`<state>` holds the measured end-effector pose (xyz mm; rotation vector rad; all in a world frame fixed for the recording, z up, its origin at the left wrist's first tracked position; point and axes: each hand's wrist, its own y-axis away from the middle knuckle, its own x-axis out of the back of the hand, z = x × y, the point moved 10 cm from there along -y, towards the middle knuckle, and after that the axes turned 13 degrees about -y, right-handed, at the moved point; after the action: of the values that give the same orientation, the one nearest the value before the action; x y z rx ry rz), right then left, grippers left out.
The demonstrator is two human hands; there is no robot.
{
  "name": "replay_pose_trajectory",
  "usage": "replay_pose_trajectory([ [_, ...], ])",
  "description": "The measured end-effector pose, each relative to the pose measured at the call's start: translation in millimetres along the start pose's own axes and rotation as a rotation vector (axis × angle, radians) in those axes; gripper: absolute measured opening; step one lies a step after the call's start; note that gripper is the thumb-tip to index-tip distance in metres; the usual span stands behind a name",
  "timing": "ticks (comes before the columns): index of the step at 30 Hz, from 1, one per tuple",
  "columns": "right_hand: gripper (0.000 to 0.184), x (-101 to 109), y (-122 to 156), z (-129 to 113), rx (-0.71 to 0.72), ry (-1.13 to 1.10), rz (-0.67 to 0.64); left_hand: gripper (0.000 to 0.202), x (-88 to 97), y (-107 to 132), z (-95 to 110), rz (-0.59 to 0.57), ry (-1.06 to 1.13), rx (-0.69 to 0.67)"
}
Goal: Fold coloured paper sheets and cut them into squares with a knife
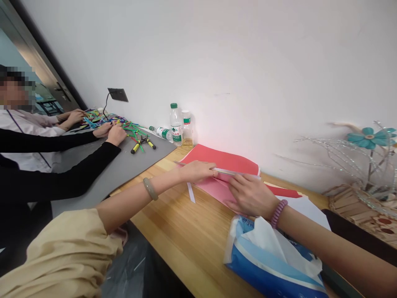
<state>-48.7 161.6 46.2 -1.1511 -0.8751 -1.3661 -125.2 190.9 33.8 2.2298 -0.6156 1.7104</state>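
Observation:
My left hand point(198, 170) lies on a metal ruler point(223, 170) that rests across a sheet of red paper point(223, 161) on the wooden table point(186, 231); its fingers press down on the ruler. My right hand point(249, 195) rests flat on the pink lower part of the paper, fingers stretched out, just below the ruler. A narrow white paper strip point(191, 192) lies on the wood under my left wrist.
A blue tissue pack point(273, 260) sits under my right forearm. Water bottles point(176, 124) stand by the wall. To the left, other people's hands point(116, 134) work among coloured sticks and pliers point(142, 142) on a grey mat. A decorative flower point(369, 138) and basket stand at right.

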Motion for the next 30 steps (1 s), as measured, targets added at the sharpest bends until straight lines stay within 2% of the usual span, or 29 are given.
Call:
replay_pose_trajectory([
  [2, 0.038, -13, -2, -7, -0.031, -0.009, -0.076, 0.022, 2.5, -1, 4, -0.023, -0.008, -0.051],
  [6, 0.035, -34, -4, -7, -0.073, -0.031, -0.194, 0.042, 9.6, 1, 10, -0.053, -0.07, -0.153],
  [14, 0.032, -47, 0, 2, -0.067, -0.049, -0.271, 0.043, 19.4, -2, -2, -0.003, -0.136, -0.088],
  [19, 0.033, -47, 2, 1, -0.121, -0.066, -0.289, 0.03, 6.6, 3, 13, 0.001, -0.138, -0.116],
  [23, 0.032, -44, 4, -1, -0.152, -0.104, -0.282, 0.037, -10.1, 11, 25, -0.025, -0.114, -0.167],
  [26, 0.028, -39, 4, 10, -0.195, -0.131, -0.284, 0.031, -11.2, 13, 19, -0.029, -0.103, -0.156],
  [30, 0.028, -24, 0, 41, -0.313, -0.133, -0.28, 0.034, -0.6, 10, 0, -0.015, -0.091, -0.082],
])
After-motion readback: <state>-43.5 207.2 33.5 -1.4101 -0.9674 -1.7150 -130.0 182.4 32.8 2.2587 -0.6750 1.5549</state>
